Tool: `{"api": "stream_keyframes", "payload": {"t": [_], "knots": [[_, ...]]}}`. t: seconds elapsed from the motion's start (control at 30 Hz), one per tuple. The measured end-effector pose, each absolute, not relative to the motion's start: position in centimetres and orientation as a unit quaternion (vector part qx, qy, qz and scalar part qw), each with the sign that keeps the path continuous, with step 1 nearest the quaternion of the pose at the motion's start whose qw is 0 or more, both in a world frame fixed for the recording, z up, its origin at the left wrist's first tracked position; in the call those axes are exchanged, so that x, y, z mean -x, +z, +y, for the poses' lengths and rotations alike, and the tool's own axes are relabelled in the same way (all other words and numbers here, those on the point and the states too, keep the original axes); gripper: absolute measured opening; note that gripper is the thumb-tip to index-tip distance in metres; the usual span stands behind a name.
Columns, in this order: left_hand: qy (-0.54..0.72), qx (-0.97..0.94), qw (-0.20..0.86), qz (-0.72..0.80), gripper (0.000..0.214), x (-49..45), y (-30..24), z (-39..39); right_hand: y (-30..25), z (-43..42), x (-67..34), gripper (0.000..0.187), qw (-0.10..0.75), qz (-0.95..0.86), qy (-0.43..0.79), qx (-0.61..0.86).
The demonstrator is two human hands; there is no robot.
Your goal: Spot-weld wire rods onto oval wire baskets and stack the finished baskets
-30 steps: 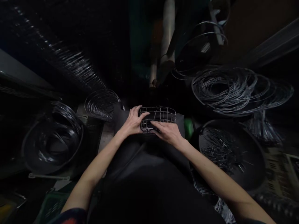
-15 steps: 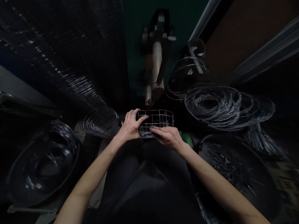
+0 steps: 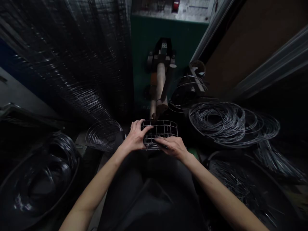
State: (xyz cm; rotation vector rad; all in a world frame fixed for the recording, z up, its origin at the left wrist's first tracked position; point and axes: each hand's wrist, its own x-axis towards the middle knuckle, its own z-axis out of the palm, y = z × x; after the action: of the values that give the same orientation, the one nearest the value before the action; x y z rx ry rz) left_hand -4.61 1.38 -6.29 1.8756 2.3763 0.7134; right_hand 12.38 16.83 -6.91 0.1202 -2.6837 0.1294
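A small wire mesh basket (image 3: 161, 129) is held over my lap, just below the tip of a machine arm (image 3: 160, 86). My left hand (image 3: 135, 137) grips the basket's left end, thumb hooked over its rim. My right hand (image 3: 172, 146) lies on the basket's near side, fingers pressed along the lower wires. Both forearms reach in from the bottom of the view. The inside of the basket is dark.
A green machine body (image 3: 168, 41) stands behind the arm. Loose wire rings (image 3: 226, 123) pile at the right, a dark pan of short wire pieces (image 3: 238, 189) at the lower right. A stack of rings (image 3: 102, 134) and a tub of coiled wire (image 3: 40, 179) sit at the left.
The view has tilted upward, showing more of the machine. The basket and both hands have moved closer to the arm's tip; the grip is the same.
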Motion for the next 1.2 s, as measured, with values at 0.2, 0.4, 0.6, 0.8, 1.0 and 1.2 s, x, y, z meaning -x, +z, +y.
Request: {"api": "stream_keyframes", "payload": {"t": [0.2,0.4,0.6,0.8,1.0,1.2], "knots": [[0.241,-0.607,0.025,0.757,0.088,4.6,-6.8,1.3,-7.4,16.7,-12.5,0.023,0.219,-0.973,0.051,-0.039],[0.236,-0.617,0.012,0.751,0.089,5.8,-6.6,2.3,-7.2,17.5,-11.5,0.025,0.225,-0.972,0.071,-0.023],[0.232,-0.622,0.021,0.748,0.089,6.7,-5.8,3.0,-6.6,18.0,-10.7,0.025,0.198,-0.977,0.082,-0.006],[0.237,-0.622,0.034,0.746,0.096,6.9,-6.0,2.9,-6.4,17.7,-10.7,0.026,0.201,-0.977,0.076,0.000],[0.243,-0.616,0.043,0.748,0.097,7.2,-6.5,3.2,-6.5,18.1,-10.5,0.024,0.190,-0.979,0.072,0.005],[0.241,-0.627,0.043,0.740,0.094,7.7,-6.6,3.6,-7.0,18.4,-10.1,0.026,0.198,-0.977,0.073,0.014]]}}
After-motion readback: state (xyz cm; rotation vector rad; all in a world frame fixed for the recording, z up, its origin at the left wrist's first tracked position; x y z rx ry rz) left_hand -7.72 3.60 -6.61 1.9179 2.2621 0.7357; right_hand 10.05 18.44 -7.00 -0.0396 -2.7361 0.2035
